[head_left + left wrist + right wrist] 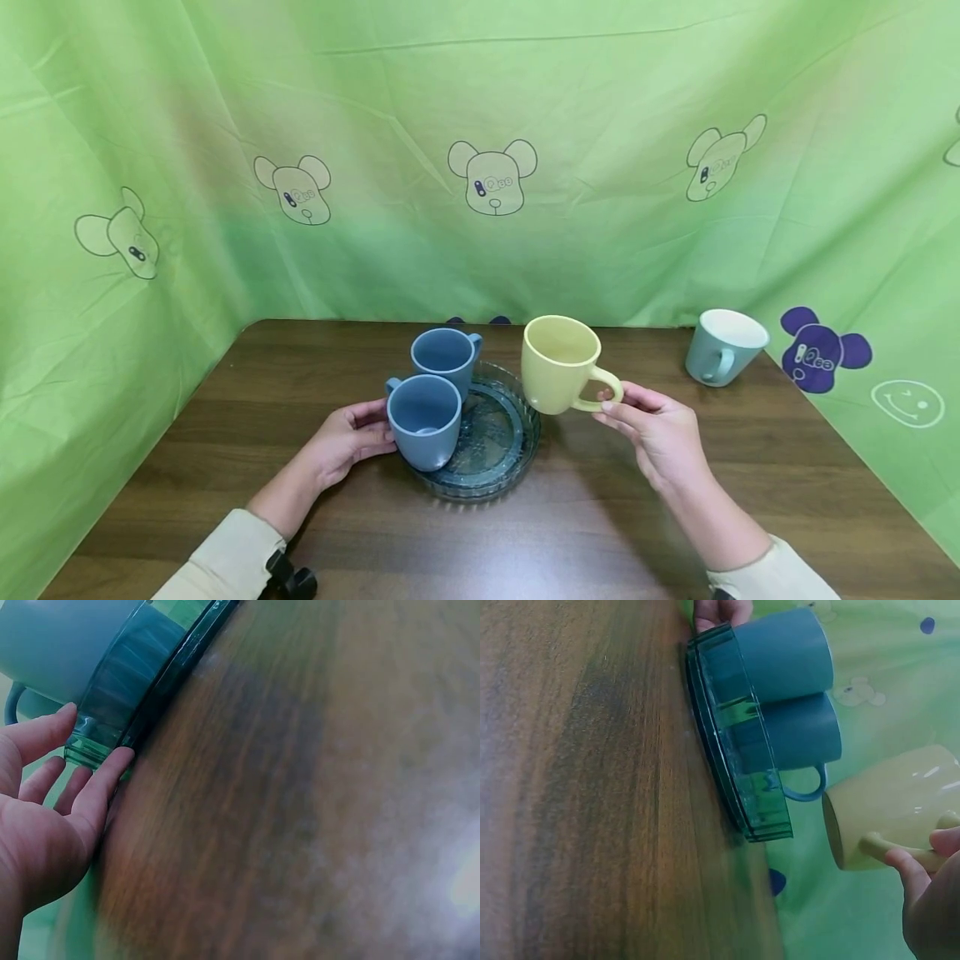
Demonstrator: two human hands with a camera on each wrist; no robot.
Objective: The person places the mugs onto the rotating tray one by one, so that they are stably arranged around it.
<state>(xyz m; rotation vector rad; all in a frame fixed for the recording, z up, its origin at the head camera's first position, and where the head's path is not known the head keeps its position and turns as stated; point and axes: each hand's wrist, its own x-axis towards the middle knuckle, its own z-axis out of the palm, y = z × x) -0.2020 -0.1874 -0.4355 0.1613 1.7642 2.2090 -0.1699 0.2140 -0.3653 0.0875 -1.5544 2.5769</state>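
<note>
We see the head view bright and evenly lit from above, sharp throughout, with soft shadows under the tray (517, 454) and a pale sheen on the near counter (525, 542), while the backdrop (480, 100) bows a little at the edges. Our left wrist view is soft, the counter (300, 787) blurred with a white glare patch at right. The right wrist view is clearer, though its near wood smears.

Table (675, 500): dark wood grain, smooth, faint sheen; tray (517, 450): clear teal glass or plastic, ribbed, glossy; yellow mug (558, 367) and two blue mugs (423, 417): matt, smooth; pale mug (723, 346): glossy ceramic look; backdrop (480, 108): creased green cloth, printed.
</note>
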